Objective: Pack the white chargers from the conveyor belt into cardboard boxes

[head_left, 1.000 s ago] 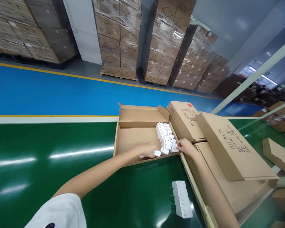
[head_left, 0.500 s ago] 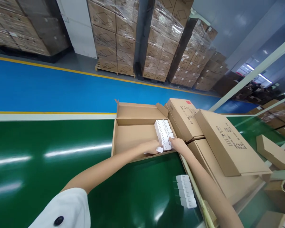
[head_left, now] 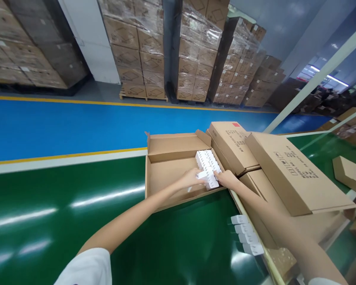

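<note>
An open cardboard box lies on the green surface with its lid folded back. Small white boxes, several of them in rows, fill its right end. My left hand is closed around one white piece, at the left side of the rows; its exact kind is too small to make out. My right hand reaches over the box's right wall, fingertips pressed on the nearer white boxes at the right of the rows. Whether it grips one is hidden.
More white boxes stand in a row on the green table, by its edge rail. Closed cartons are stacked on the right. Beyond a blue floor lane stand wrapped pallets of cartons.
My left hand has lifted the white piece from low at the front of the rows to up against their left side. My right hand stays at the rows. The whole view has shifted slightly.
</note>
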### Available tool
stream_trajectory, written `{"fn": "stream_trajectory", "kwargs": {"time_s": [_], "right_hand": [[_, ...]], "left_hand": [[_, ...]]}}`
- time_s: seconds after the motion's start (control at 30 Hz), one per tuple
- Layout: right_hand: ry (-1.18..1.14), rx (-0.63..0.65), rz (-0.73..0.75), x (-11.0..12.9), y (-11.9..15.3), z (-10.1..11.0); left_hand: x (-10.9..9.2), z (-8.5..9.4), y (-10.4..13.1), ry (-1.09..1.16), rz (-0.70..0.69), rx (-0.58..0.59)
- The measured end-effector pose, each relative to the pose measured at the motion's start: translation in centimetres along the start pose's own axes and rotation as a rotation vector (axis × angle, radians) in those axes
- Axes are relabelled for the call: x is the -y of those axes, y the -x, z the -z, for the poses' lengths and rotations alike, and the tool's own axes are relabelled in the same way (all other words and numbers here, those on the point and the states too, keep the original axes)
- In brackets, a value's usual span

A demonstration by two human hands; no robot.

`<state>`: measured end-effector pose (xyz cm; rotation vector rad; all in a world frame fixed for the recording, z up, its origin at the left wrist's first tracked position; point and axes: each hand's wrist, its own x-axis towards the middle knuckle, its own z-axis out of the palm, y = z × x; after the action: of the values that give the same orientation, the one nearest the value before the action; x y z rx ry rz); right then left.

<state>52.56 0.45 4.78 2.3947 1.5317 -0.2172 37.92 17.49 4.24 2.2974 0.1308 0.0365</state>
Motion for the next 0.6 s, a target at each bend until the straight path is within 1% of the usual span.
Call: {"fn": "stream_trajectory", "kwargs": {"time_s": [0.1,0.2,0.3,0.37,0.43,0.47,0.53,0.6], "right_hand": [[-0.125,-0.072,-0.066,-0.6,-0.1,0.6],[-0.257,-0.186,-0.129,-2.4,0.8,2.9],[-0.327,-0.365,-0.214,-4.1,3.0,5.5],[-0.425,-0.519,-0.254,-4.6,5.0,6.5],[-0.609,-0.643,-0.245,-4.4,6.9,6.5],[-0.710,-0.673,-0.228,-4.0,7.7,6.2],[-0.854,-0.651,-0.188,-3.1,8.9,5.1],[-0.912,-0.590,-0.159,-2.2,9.4,3.9]], "left_hand": [[-2.2,-0.9,-1.1,-0.100,-0.019,-0.024],[-4.7,-2.4,-2.9,-0.197,-0.065,-0.038],[-6.7,-4.1,-5.0,-0.295,-0.089,-0.031],[-7.5,-5.1,-5.9,-0.361,-0.080,-0.017],[-8.0,-6.0,-6.3,-0.416,-0.061,-0.011],[-8.1,-6.4,-6.3,-0.437,-0.053,-0.011],[-8.1,-7.0,-6.2,-0.466,-0.046,-0.012],[-7.9,-7.4,-6.0,-0.485,-0.052,-0.014]]}}
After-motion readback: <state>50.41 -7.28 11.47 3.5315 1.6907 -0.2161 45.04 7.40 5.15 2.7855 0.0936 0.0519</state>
